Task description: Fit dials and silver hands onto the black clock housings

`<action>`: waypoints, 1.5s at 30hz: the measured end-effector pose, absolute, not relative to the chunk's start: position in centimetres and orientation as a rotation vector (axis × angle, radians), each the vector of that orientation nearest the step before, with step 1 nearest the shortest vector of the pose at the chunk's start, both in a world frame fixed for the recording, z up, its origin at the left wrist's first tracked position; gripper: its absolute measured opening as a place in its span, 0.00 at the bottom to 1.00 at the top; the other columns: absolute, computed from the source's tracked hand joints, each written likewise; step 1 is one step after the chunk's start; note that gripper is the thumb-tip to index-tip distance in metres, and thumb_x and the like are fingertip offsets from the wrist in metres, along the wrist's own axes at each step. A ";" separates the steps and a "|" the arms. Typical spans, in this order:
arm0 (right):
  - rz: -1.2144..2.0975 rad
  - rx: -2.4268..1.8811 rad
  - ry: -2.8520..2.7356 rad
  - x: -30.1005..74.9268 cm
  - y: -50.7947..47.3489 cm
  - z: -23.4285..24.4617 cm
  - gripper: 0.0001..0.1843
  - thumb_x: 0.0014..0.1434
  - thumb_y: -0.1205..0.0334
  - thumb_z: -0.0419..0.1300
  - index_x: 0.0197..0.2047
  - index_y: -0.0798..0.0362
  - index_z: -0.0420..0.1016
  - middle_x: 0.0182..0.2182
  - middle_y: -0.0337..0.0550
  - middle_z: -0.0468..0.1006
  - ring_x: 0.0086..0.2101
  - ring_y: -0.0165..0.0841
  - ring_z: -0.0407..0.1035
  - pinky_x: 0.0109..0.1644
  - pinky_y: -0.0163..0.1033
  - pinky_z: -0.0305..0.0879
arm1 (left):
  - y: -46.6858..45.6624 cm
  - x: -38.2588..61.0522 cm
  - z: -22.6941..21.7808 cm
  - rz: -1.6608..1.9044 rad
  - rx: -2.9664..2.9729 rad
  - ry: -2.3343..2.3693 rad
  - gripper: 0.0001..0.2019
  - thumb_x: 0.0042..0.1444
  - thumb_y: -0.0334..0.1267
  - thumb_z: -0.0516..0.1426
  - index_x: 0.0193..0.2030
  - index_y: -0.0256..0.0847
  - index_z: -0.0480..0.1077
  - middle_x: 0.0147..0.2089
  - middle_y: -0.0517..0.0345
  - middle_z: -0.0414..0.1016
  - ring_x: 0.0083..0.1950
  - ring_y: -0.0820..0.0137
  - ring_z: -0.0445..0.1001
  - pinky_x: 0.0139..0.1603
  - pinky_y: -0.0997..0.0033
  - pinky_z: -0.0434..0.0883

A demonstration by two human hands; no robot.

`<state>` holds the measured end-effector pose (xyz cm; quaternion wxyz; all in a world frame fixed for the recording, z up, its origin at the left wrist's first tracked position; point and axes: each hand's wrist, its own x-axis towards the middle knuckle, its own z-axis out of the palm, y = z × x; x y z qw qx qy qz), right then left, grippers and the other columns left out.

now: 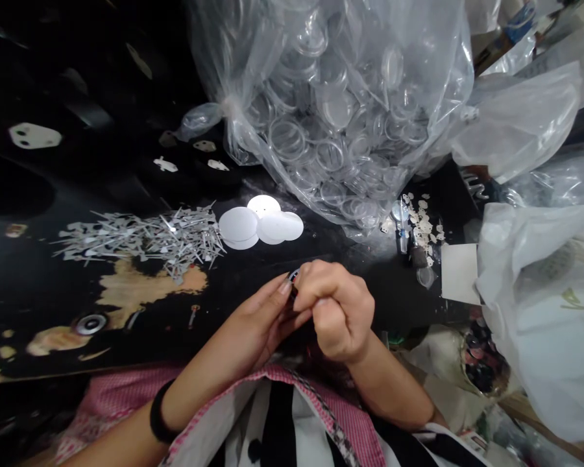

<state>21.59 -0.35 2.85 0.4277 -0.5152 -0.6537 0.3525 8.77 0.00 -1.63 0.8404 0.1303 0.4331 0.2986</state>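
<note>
Near the front edge of the black table, my left hand pinches a small round dark piece with a pale rim between thumb and fingers. Most of that piece is hidden. My right hand is closed like a fist against it, the thumb tucked in; whatever its fingers grip is out of sight. Just beyond the hands lie several thin white discs, partly overlapping. To their left spreads a heap of thin, pointed grey-silver pieces.
A big clear bag of round transparent plastic pieces stands behind the discs. At right are small pale flat pieces, a white square card and a white plastic bag. A dark ring-shaped part lies front left.
</note>
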 end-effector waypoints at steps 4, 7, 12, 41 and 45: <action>0.976 -1.133 -1.599 20.7 0.5 3.3 0.10 0.60 0.69 0.49 0.29 0.50 0.66 0.27 0.37 0.71 0.29 0.28 0.68 0.35 0.37 0.69 | -0.1 8.6 -1.4 0.605 0.151 0.849 0.12 0.50 0.40 0.68 0.42 0.44 0.78 0.42 0.56 0.83 0.52 0.57 0.79 0.48 0.67 0.78; 0.821 -1.030 -1.383 22.8 0.3 4.4 0.11 0.59 0.71 0.49 0.31 0.49 0.68 0.24 0.35 0.66 0.25 0.28 0.64 0.34 0.37 0.66 | -0.1 8.5 -1.5 0.607 0.117 0.822 0.11 0.57 0.39 0.64 0.46 0.41 0.78 0.50 0.53 0.82 0.52 0.60 0.79 0.54 0.64 0.76; 0.486 -1.234 -1.096 29.2 0.5 2.6 0.09 0.61 0.66 0.49 0.35 0.50 0.70 0.19 0.32 0.57 0.20 0.27 0.53 0.30 0.37 0.59 | -0.2 8.3 -1.7 0.612 0.072 0.855 0.10 0.62 0.38 0.59 0.47 0.39 0.78 0.55 0.48 0.79 0.53 0.61 0.79 0.57 0.61 0.75; 0.228 -1.582 -2.364 21.7 0.6 3.9 0.10 0.66 0.68 0.52 0.36 0.57 0.72 0.32 0.45 0.74 0.35 0.37 0.65 0.41 0.42 0.61 | 0.0 7.2 -0.9 0.868 0.380 1.041 0.20 0.52 0.48 0.68 0.52 0.54 0.78 0.59 0.58 0.78 0.63 0.57 0.72 0.58 0.66 0.74; 0.289 -1.632 -2.261 20.8 1.0 4.2 0.09 0.64 0.68 0.53 0.33 0.56 0.71 0.30 0.43 0.74 0.33 0.34 0.65 0.41 0.40 0.61 | 0.2 7.6 -0.5 0.875 0.224 1.007 0.20 0.45 0.50 0.71 0.46 0.49 0.80 0.51 0.54 0.82 0.56 0.54 0.77 0.51 0.65 0.79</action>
